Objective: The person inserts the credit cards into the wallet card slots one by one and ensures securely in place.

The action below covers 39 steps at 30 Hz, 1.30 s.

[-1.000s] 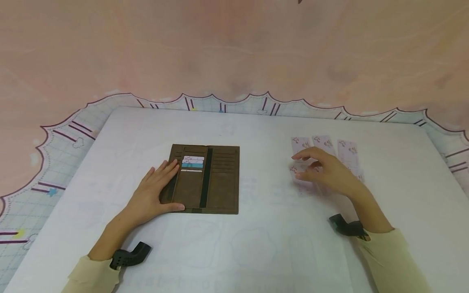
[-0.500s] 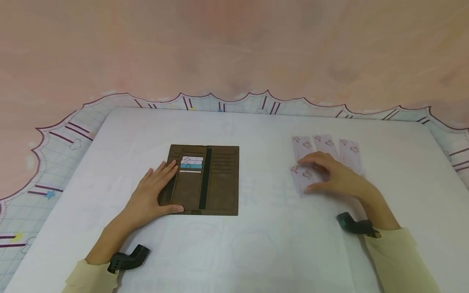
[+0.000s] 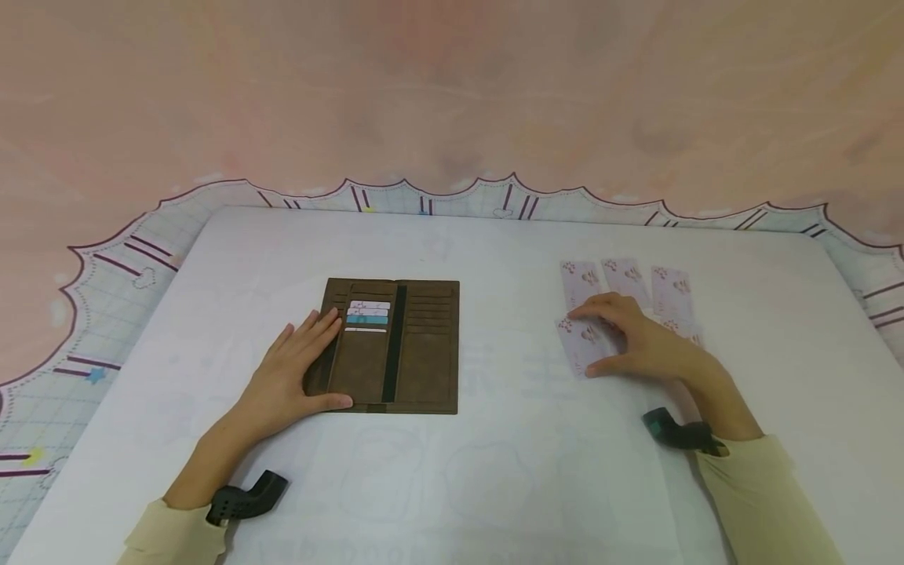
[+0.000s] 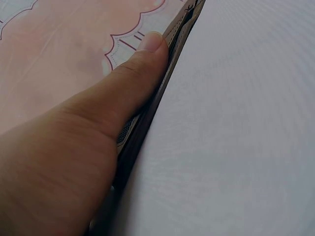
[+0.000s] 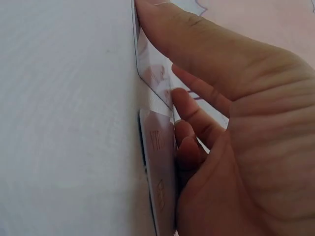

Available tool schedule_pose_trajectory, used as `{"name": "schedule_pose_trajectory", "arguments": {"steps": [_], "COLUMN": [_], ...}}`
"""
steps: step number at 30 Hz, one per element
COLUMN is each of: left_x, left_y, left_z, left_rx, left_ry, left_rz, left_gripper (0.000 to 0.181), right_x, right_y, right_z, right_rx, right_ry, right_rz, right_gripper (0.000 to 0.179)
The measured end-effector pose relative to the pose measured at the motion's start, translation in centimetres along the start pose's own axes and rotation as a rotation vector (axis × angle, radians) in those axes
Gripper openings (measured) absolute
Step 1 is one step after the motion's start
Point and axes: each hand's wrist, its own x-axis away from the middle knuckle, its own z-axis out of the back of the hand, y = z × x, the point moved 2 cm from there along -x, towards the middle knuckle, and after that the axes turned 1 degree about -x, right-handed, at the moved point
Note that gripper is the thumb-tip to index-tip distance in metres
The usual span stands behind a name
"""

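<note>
A brown long wallet (image 3: 429,369) lies unfolded on the white table in the head view, with several cards (image 3: 367,318) in its left-hand slots. My left hand (image 3: 289,377) rests over its left edge, fingers spread and thumb along the near edge. On the right lie several pale pink printed cards (image 3: 673,290). My right hand (image 3: 643,341) spans the near-left card (image 3: 581,353), index finger at its far side and thumb at its near side. That card looks flat on the table. In the right wrist view the thumb touches a card's edge, and another card (image 5: 160,167) lies closer to the camera.
The white table (image 3: 494,471) carries the wallet and cards, and its far edge borders a scalloped printed strip (image 3: 504,202). Behind stands a pinkish-tan backdrop (image 3: 452,94). Black wrist cameras sit on the left wrist (image 3: 247,498) and right wrist (image 3: 681,431).
My right hand has come down from above the cards, with index finger and thumb now at the near-left card's sides. The left hand and wallet have stayed in place.
</note>
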Motion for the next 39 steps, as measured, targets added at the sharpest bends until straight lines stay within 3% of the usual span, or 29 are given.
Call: {"name": "schedule_pose_trajectory", "arguments": {"steps": [13,20,35,39], "left_x": [0.0,0.1,-0.1,-0.1], "left_y": [0.3,0.2,0.3,0.3], "left_z": [0.2,0.1,0.2,0.1], "left_rx": [0.006,0.011,-0.001,0.005], "left_ry": [0.006,0.002,0.001,0.004], "left_rz": [-0.004,0.001,0.010,0.011], "left_gripper": [0.104,0.104,0.105,0.105], "right_x": [-0.1,-0.2,-0.2,-0.2], "right_y": [-0.8,-1.0,-1.5,-1.8], "right_z": [-0.3,-0.3,0.0,0.1], "right_rx": [0.059,0.027,0.020,0.019], "right_ry": [0.014,0.031,0.102,0.105], "right_rz": [-0.054,-0.053,0.055,0.035], "right_gripper": [0.076,0.077,0.075,0.072]}}
